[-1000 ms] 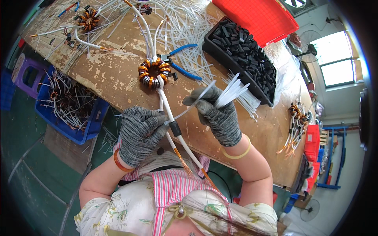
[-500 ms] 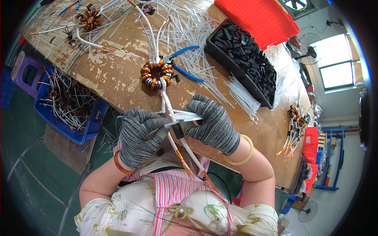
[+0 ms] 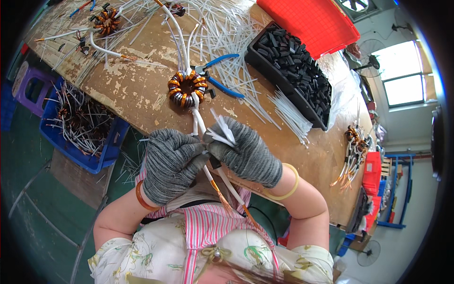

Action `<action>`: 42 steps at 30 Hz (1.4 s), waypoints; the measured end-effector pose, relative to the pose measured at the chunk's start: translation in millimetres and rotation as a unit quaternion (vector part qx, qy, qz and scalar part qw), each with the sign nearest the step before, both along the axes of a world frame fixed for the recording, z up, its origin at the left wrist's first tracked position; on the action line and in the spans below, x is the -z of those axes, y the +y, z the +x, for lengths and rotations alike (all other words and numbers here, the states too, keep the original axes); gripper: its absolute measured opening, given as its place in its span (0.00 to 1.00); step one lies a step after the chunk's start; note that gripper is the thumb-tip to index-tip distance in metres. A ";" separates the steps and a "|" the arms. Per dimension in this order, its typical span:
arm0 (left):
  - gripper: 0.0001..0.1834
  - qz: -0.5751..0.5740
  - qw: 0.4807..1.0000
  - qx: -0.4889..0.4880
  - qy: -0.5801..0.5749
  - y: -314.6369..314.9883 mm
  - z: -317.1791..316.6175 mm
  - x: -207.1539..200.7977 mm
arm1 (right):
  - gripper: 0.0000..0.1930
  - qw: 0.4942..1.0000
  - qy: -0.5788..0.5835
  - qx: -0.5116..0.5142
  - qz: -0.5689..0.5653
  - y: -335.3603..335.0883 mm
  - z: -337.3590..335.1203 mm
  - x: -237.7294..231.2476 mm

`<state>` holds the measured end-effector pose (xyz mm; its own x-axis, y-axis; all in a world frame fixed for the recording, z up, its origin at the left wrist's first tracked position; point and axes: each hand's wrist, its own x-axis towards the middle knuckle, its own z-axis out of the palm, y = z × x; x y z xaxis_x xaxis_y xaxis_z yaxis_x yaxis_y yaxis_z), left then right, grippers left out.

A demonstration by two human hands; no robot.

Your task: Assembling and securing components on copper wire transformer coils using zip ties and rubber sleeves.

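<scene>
A ring-shaped coil (image 3: pixel 174 96) wound in copper and dark wire lies on the table, its white leads (image 3: pixel 228 183) running toward me between my hands. My left hand (image 3: pixel 171 163) is closed, thumb and fingertips pinched at the leads on a cable tie that is now mostly hidden. Fanned out from the closed right hand (image 3: pixel 250 154) is a bunch of white cable ties (image 3: pixel 223 131); its fingertips meet the leads opposite my left fingers. A black block (image 3: pixel 214 162) sits against the leads, partly hidden under the right hand. Both hands wear grey knit gloves.
Blue-handled pliers (image 3: pixel 227 88) lie beside the coil. A black bin (image 3: pixel 276 81) of small black blocks and a row of cable ties (image 3: pixel 289 116) are to the right. Loose ties and more coils (image 3: pixel 106 22) lie farther off; a blue crate (image 3: pixel 113 146) stands at left.
My right hand has tilted and shifted slightly left, swinging its cable ties upward from pointing left. The left hand stays nearly in place, and the tie end at its fingertips is covered now.
</scene>
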<state>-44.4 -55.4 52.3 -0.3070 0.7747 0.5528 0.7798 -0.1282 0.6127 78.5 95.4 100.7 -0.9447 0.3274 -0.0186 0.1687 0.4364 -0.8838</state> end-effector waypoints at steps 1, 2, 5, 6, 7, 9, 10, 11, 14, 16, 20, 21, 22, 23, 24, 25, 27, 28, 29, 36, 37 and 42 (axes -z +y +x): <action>0.15 -0.006 1.000 0.008 -0.010 0.8 -0.5 0.2 | 0.09 1.000 0.010 -0.024 0.011 0.2 -0.3 4.7; 0.15 -0.006 1.000 0.008 -0.011 1.9 -2.2 -0.5 | 0.10 0.999 -0.013 -0.003 -0.046 0.3 -0.2 5.4; 0.12 0.029 0.999 -0.006 0.016 2.3 -8.7 -5.8 | 0.10 0.996 0.061 -0.040 -0.042 9.1 -0.3 15.9; 0.10 -0.008 0.999 -0.004 0.034 -0.6 -11.3 -8.0 | 0.10 0.997 0.060 -0.039 -0.042 11.9 -0.4 15.4; 0.09 -0.045 0.998 -0.005 0.052 -4.4 -12.8 -8.8 | 0.11 0.997 0.039 -0.060 0.008 14.0 -0.8 14.4; 0.07 -0.051 0.998 0.011 -0.045 -10.9 -10.8 -5.4 | 0.12 0.995 0.017 -0.081 0.057 14.4 -2.7 9.9; 0.05 -0.055 0.988 0.027 -0.141 -15.0 -8.1 -4.4 | 0.13 0.992 0.029 -0.114 0.055 12.5 -4.3 4.6; 0.05 -0.056 0.988 0.026 -0.141 -18.9 -3.0 -5.6 | 0.14 0.987 0.041 -0.146 0.053 11.4 -5.3 1.8; 0.04 -0.001 0.894 0.055 -0.444 -25.0 1.6 -15.5 | 0.14 0.984 0.015 -0.137 0.115 15.0 -1.6 10.3; 0.04 0.068 0.963 0.078 -0.247 -30.7 -9.5 -22.1 | 0.14 0.979 -0.018 -0.128 0.159 17.8 0.3 6.8; 0.04 0.044 0.917 0.079 -0.388 -31.4 -14.1 -10.2 | 0.14 0.984 -0.021 -0.126 0.123 26.1 7.1 9.7; 0.06 0.022 0.911 0.057 -0.408 -31.6 -15.1 -8.4 | 0.15 0.985 0.021 -0.110 0.133 26.0 8.3 7.7; 0.08 0.000 0.904 0.031 -0.427 -32.6 -15.3 -8.8 | 0.15 0.983 0.064 -0.097 0.140 24.7 7.6 5.4; 0.08 -0.001 0.904 0.028 -0.427 -30.8 -13.8 -12.5 | 0.15 0.983 0.065 -0.100 0.138 19.2 6.5 -0.5; 0.09 0.029 0.838 0.085 -0.539 -26.3 -10.8 -19.5 | 0.15 0.997 0.024 -0.048 0.056 10.5 5.3 -9.1; 0.10 0.059 0.753 0.146 -0.638 -21.4 -10.3 -24.4 | 0.15 1.000 -0.016 0.009 -0.023 5.0 5.0 -14.6; 0.10 0.061 0.758 0.176 -0.625 -17.8 -12.2 -18.9 | 0.15 0.996 -0.031 -0.032 0.077 -0.5 1.7 -13.0; 0.11 0.064 0.761 0.203 -0.613 -16.1 -12.4 -16.1 | 0.14 0.981 -0.047 -0.074 0.173 -3.0 -0.3 -10.9; 0.11 0.063 0.762 0.204 -0.612 -15.6 -11.3 -15.9 | 0.14 0.981 -0.046 -0.072 0.174 -6.3 -2.7 -8.9; 0.10 0.097 0.777 0.225 -0.580 -14.6 -11.8 -19.5 | 0.15 0.995 -0.032 0.088 0.032 -5.3 16.1 2.2; 0.11 0.096 0.775 0.212 -0.587 -14.2 -11.9 -20.5 | 0.15 0.995 -0.032 0.086 0.032 -1.5 23.7 0.6; 0.13 0.102 0.786 0.206 -0.573 -10.9 -9.8 -20.5 | 0.11 0.977 -0.135 0.040 -0.159 -7.5 37.0 13.4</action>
<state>-54.2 -66.3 72.8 -0.4401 0.8702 0.2217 -0.4041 -0.4124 0.8164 115.5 87.9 87.3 -0.8626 0.3370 -0.3772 0.4372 0.1218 -0.8911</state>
